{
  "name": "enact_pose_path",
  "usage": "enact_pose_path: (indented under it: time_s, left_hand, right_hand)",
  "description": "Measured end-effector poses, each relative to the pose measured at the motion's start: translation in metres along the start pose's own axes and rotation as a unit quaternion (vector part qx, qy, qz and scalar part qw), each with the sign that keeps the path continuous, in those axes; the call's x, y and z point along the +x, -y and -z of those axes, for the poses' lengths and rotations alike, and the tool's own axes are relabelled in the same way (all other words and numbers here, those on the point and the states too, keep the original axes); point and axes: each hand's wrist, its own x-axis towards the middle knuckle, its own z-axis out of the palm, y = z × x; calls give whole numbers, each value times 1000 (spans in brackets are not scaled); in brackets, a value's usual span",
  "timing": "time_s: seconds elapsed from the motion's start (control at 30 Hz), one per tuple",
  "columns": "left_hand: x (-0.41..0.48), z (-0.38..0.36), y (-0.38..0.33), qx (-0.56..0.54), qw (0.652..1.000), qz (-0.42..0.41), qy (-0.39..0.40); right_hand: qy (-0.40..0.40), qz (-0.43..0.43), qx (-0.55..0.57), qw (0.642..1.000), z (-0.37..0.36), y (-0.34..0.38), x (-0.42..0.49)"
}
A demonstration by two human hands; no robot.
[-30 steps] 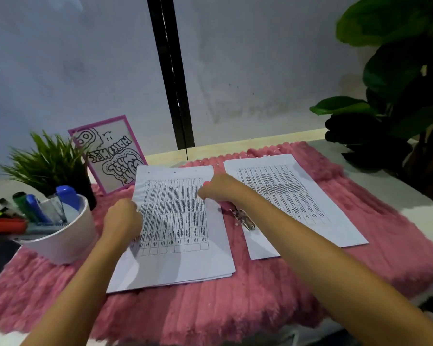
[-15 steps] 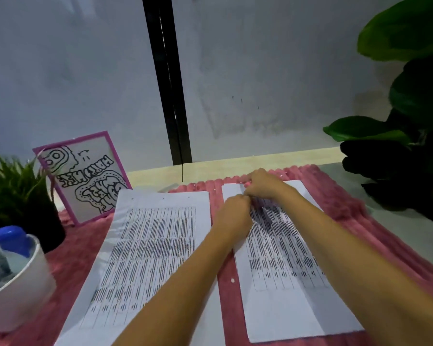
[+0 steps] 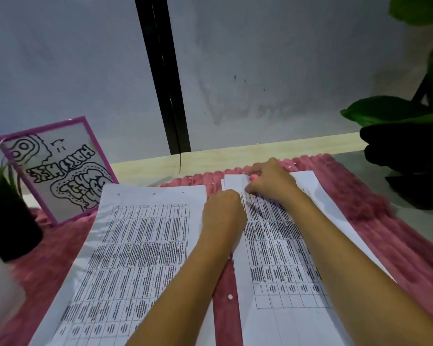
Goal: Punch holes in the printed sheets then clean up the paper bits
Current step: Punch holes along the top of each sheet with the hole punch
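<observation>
Watching the head view, I am seeing both hands at the far edge of the right stack [image 3: 280, 245], which is lying on the pink mat [image 3: 373, 221] beside the left stack [image 3: 135, 245]; the right hand [image 3: 273, 183] is curling its fingers round that edge, pinching it; the left hand [image 3: 223, 211] is resting knuckles-up against it, fingers tucked under, so I cannot tell its hold; a paper bit [image 3: 230, 297] is lying between the stacks.
</observation>
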Motion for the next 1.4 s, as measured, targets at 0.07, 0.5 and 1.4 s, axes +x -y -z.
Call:
enact_pose_path:
  time_s: [0.07, 0.5, 1.4]
  left_hand:
    - [-11, -3, 0, -42, 998, 23, -34]
    - [-17, -12, 13, -258, 959, 16, -114]
    - [-13, -20, 11, -242, 965, 17, -98]
  right_hand:
    - [-15, 5, 35, 999, 1, -1, -1]
    - [-1, 48, 124, 991, 14, 3, 0]
    - [11, 48, 49, 998, 7, 1, -2]
